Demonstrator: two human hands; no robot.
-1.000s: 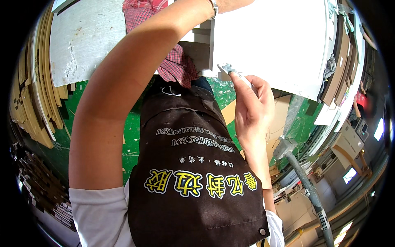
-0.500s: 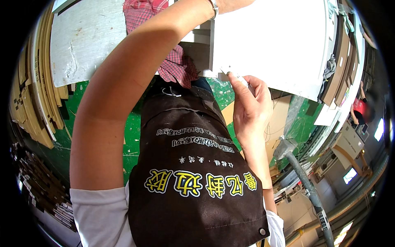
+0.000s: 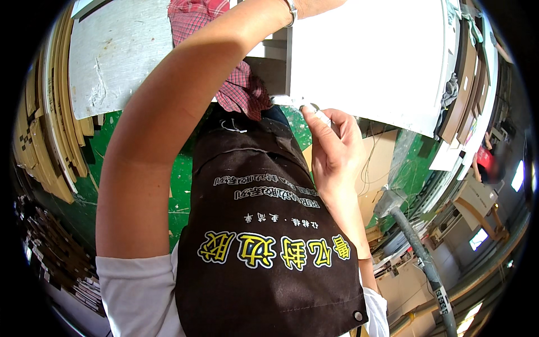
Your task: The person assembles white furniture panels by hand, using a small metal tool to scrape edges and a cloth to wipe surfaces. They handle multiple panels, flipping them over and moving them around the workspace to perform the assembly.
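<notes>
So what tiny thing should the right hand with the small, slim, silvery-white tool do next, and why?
Perhaps the right hand should tilt the small, slim, silvery-white tool slightly out of the glare. Its tip is near the lower left corner of the broad, flat white panel, and the brightness hides whether they touch.

We see a glaring white panel (image 3: pixel 365 56) at upper right and a silvery-white tool (image 3: pixel 321 116) just right of centre. The cloth (image 3: pixel 240 91) at upper centre is red-pink, dark-checked. Across the lower middle, our apron (image 3: pixel 264 300) is dark brown with yellow lettering (image 3: pixel 256 250) edged in white; our lower-left sleeve (image 3: pixel 137 286) is white. We find the floor (image 3: pixel 178 196) green, the far-left boards (image 3: pixel 55 101) tan and brown.
</notes>
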